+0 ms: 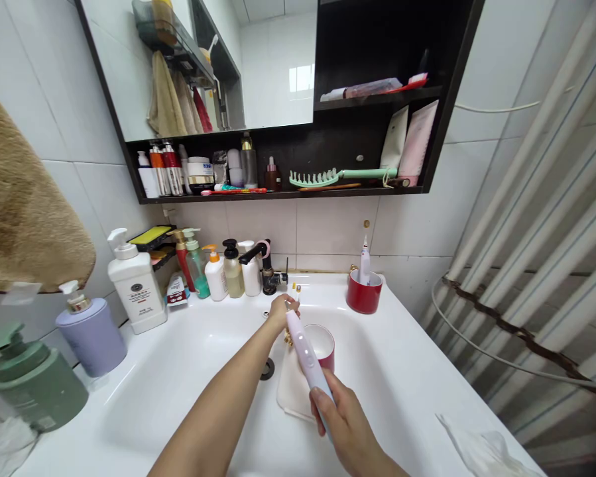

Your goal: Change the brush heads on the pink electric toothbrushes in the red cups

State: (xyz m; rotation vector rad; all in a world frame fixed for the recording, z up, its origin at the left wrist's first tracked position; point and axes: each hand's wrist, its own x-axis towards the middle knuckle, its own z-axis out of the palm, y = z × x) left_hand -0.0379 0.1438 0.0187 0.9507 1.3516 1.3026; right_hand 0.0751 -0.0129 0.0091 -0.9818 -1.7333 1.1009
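Observation:
My right hand (345,414) is closed around the lower part of a pale pink electric toothbrush handle (305,351), which tilts up and away from me over the sink (198,358). Near the handle's narrow metal tip, my left hand (280,311) pinches a slim white toothbrush head (298,295), partly hidden by the fingers. The head looks apart from the handle. Behind the handle, a red cup (326,359) with a white inside stands in the basin. Beside it lies a flat cream-coloured piece (290,387), partly covered by the handle.
A black faucet (264,262) rises behind my left hand. On the right rear ledge, a second red cup (364,298) holds another slim device (365,262). Several pump bottles (215,275) line the back left. White pipes (541,218) run along the right; crumpled tissue (484,450) lies front right.

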